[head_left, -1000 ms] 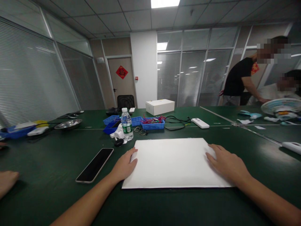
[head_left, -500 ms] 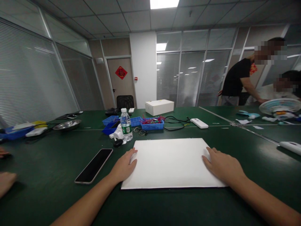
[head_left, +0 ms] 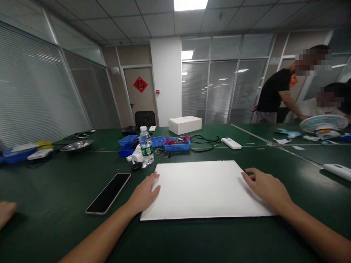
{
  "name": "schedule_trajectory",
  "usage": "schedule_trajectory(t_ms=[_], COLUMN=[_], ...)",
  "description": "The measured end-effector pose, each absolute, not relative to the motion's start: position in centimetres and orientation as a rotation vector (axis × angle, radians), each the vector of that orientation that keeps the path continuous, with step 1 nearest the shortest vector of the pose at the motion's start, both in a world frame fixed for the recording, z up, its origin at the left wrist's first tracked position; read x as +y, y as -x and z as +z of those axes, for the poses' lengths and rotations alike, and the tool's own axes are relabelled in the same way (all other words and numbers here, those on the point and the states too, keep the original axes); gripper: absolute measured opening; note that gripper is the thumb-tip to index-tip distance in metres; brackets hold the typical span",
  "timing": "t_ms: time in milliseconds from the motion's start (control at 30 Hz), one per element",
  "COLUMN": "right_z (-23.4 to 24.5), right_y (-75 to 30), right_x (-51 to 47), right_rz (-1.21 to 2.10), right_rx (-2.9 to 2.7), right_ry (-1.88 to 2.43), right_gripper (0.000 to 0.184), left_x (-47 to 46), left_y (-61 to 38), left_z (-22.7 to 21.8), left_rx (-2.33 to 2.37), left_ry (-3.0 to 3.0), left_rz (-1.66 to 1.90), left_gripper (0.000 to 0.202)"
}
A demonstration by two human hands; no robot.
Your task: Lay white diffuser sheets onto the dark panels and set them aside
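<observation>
A flat white board or sheet [head_left: 201,190] lies on the green table in front of me, with a thin dark edge below it. My left hand [head_left: 145,192] rests at its left edge, the thumb on the white surface and the fingers stretched along the side. Over the right edge is my right hand [head_left: 267,188], fingers bent and apart from the thumb, holding nothing. It looks slightly raised, though whether it touches the board I cannot tell. A smartphone [head_left: 109,193] with a dark screen lies to the left of my left hand.
Beyond the board stand a water bottle [head_left: 146,146], a blue tray [head_left: 177,145] of red wires, and a white box [head_left: 185,125]. A white power strip or similar device [head_left: 231,143] lies farther right. Another person's hand [head_left: 7,212] is at the left; two people are at the right.
My right hand has shifted right and come off the white surface toward its edge, fingers curling more. My left hand stays put. One of the other person's hands at the left is out of view.
</observation>
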State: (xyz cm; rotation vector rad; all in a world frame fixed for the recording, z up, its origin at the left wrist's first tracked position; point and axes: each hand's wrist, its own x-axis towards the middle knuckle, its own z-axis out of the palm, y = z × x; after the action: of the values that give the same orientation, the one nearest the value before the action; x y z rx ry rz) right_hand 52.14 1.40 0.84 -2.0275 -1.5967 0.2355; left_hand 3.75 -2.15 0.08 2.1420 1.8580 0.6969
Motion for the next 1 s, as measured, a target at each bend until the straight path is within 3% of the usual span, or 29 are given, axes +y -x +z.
schedule_trajectory(t_ms=[233,433,567,900,1000], right_z=[-0.3,-0.4,-0.1,-0.7,-0.7], right_y=[-55.5,-55.6,-54.7,-54.1,-54.0], right_x=[3.3,3.7,3.2,2.5,2.3], right_rz=[0.693,1.038,0.972,0.571,0.508], right_rx=[-1.152,-0.886,-0.998,-1.332,-1.35], right_ry=[1.701,1.235,1.123,1.159,1.154], right_gripper=[0.042,0.06,0.065,0.027,0.027], left_x=[-2.0,-2.1,-2.3,-1.5,-0.8], left_y=[-3.8,-4.1,-4.1,-3.5,-3.2], left_z=[0.1,0.4,0.7,0.1,0.2], left_rx=[1.898,1.909,1.894,1.828,1.695], left_ry=[-2.137,-2.114,-2.099,-1.904,-1.714], left_rz=[0.691,0.661,0.677,0.903,1.066], left_gripper=[0.063,0.063,0.064,0.061,0.058])
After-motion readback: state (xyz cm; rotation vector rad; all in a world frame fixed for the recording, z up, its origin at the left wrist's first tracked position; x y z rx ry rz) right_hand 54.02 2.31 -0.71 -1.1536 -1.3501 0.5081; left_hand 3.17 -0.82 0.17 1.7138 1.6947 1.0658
